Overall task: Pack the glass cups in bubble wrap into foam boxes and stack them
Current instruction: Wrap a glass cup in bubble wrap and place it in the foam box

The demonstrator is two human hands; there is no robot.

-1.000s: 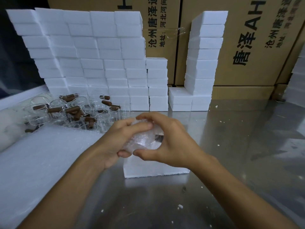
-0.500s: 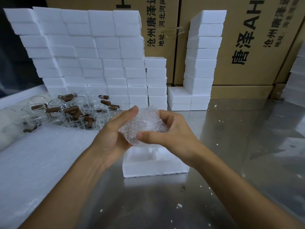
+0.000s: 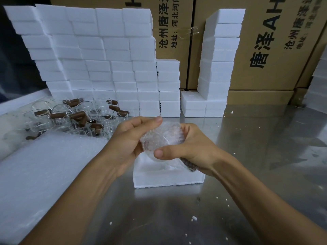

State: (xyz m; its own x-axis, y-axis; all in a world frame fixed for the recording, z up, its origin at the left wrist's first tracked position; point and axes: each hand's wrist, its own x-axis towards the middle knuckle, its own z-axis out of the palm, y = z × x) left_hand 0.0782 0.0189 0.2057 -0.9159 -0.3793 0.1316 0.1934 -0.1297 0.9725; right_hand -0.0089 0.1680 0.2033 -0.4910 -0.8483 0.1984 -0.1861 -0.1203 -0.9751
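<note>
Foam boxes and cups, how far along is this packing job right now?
Done: many closed foam boxes stand stacked against the cartons. In hand: left hand and right hand hold a bubble-wrapped cup above the open foam box, which still looks empty. Left: seat this cup, close and stack the box, then wrap the pile of bare glass cups on the left.

The right hand (image 3: 192, 149) hides its own fingers behind the wrapped cup (image 3: 162, 138), whose glass is blurred by bubble wrap. At six o'clock, both forearms run off the frame. The open foam box (image 3: 166, 179) is partly covered by the hands. At twelve o'clock, the cartons (image 3: 276, 50) are cropped.
</note>
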